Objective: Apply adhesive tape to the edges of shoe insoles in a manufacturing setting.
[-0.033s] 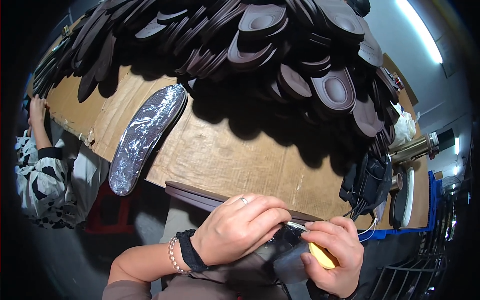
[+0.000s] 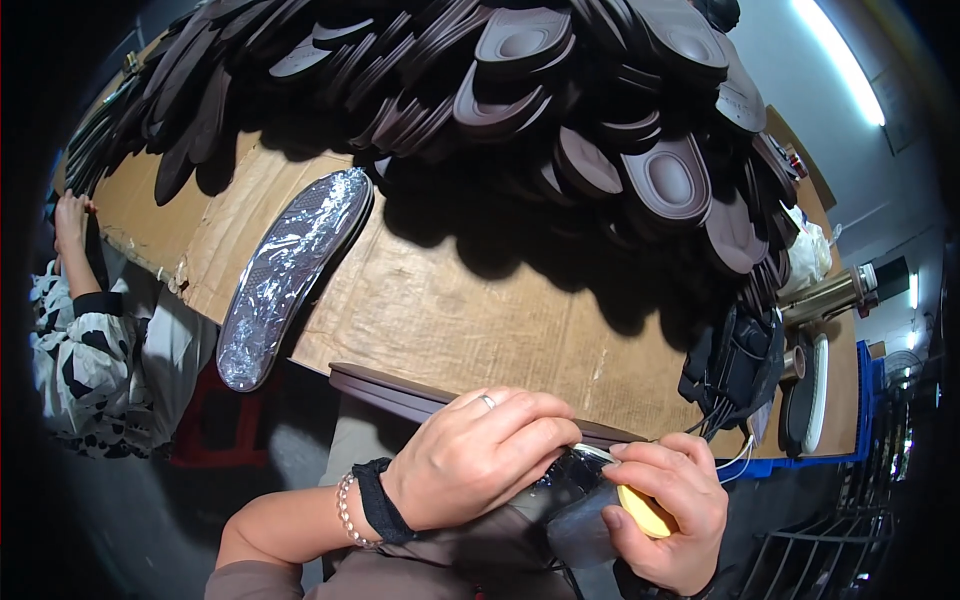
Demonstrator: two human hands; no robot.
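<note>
Along the near edge of the table [image 2: 480,330] sat at least two stacked insoles [image 2: 385,398]; couldn't get an exact count, since the left hand [image 2: 485,450] covered part of them. That hand had one ring [image 2: 487,402], and its wrist had one bead bracelet [image 2: 350,510] and one black band [image 2: 380,500]. Its fingers were bent and close together, but honestly I couldn't tell if they were pinching anything.

The right hand [image 2: 675,510] was closed around one yellow thing [image 2: 645,512], which sat between thumb and fingers. Some shiny dark stuff [image 2: 575,470] lay between the two hands, just under the left fingertips, and the insoles ran behind the left hand, well to the left of the right hand's grip.

One film-wrapped insole [image 2: 290,280] lay apart, up and left of both hands. Behind that was a huge pile [image 2: 525,40], way too many to count. Also spotted: one black pouch [image 2: 740,360], one metal flask [image 2: 830,298] and one co-worker's hand [image 2: 73,225] far left.
</note>
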